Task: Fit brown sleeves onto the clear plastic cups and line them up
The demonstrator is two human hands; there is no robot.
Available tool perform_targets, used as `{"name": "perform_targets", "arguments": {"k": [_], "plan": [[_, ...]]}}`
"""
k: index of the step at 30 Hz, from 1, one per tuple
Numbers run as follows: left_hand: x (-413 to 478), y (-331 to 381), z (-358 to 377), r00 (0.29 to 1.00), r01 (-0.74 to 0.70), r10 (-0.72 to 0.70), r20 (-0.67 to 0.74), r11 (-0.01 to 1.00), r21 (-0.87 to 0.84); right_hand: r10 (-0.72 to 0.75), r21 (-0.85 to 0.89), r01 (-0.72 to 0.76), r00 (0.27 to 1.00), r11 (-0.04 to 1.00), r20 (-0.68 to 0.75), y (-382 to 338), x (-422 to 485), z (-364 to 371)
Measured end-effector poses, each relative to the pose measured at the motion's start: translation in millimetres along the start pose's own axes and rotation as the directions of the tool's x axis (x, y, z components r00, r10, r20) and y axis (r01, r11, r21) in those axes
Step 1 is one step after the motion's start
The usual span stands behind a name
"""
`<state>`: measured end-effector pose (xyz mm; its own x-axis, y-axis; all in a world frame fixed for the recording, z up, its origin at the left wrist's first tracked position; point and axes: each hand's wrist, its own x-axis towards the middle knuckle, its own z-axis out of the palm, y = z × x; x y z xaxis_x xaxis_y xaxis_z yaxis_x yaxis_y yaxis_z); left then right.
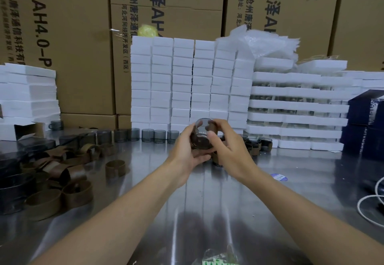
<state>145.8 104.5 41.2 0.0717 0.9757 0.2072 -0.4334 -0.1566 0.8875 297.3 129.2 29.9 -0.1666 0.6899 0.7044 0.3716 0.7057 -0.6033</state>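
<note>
Tall brown printed cardboard cartons (pixel 83 46) fill the back from ten to two o'clock. A shiny steel tabletop (pixel 207 202) spreads below them. Stacks of white foam trays (pixel 182 82) rise at twelve o'clock and run on to two. A heap of loose brown sleeves (pixel 62 171) lies at nine o'clock on the tabletop. A row of bare clear cups (pixel 153 136) stands at eleven o'clock from the hands, along the foot of the foam. Sleeved cups (pixel 259 143) stand at two o'clock.

The left hand (pixel 185 150) and right hand (pixel 228 150) meet at the centre, above the tabletop. Their fingers curl round one clear smoky plastic cup (pixel 204 126), tilted with its mouth towards the camera, a brown paper sleeve (pixel 202 141) wrapped round its wall.
</note>
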Motion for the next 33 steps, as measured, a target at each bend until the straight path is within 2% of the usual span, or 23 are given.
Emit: {"name": "perform_targets", "arguments": {"k": [5, 8, 14, 19, 22, 25, 27, 30, 33], "plan": [[-7.3, -11.6, 11.1, 0.973, -0.230, 0.231, 0.004, 0.966, 0.120, 0.054, 0.049, -0.054, 0.999, 0.997, 0.000, -11.6, -12.5, 15.2], [-8.9, -12.0, 9.6, 0.944, -0.330, 0.329, 0.034, 0.929, 0.167, 0.020, 0.058, -0.019, 0.999, 0.998, -0.031, -21.6, -16.3, 20.5], [-15.6, -7.4, 10.9, 0.895, -0.443, 0.430, 0.120, 0.886, 0.135, -0.056, 0.142, 0.076, 0.988, 0.987, -0.143, -31.1, -22.4, 25.5], [-22.8, -3.1, 17.0, 0.858, -0.506, 0.484, 0.173, 0.854, 0.120, -0.090, 0.123, 0.119, 0.971, 0.985, -0.222, -35.6, -23.3, 24.2], [-22.2, -3.5, 18.7, 0.876, -0.478, 0.460, 0.144, 0.866, 0.144, -0.090, 0.072, 0.109, 0.969, 0.991, -0.230, -34.8, -20.6, 21.8], [-13.5, -5.7, 14.1, 0.938, -0.345, 0.334, 0.089, 0.924, 0.166, -0.033, -0.022, 0.029, 0.987, 0.999, -0.157, -30.7, -15.1, 17.0], [-7.9, -5.8, 12.2, 0.961, -0.275, 0.267, 0.070, 0.949, 0.153, -0.023, -0.154, 0.006, 0.994, 0.988, -0.111, -27.5, -9.7, 11.9], [-5.3, -4.8, 13.8, 0.982, -0.188, 0.186, 0.033, 0.979, 0.083, -0.104, -0.361, 0.063, 0.990, 0.930, -0.095, -24.7, -4.6, 5.5], [-5.4, -2.7, 12.1, 0.993, -0.108, 0.107, 0.055, 0.994, 0.008, -0.173, -0.354, 0.130, 0.981, 0.926, -0.092, -18.9, -2.1, 4.2]]}}
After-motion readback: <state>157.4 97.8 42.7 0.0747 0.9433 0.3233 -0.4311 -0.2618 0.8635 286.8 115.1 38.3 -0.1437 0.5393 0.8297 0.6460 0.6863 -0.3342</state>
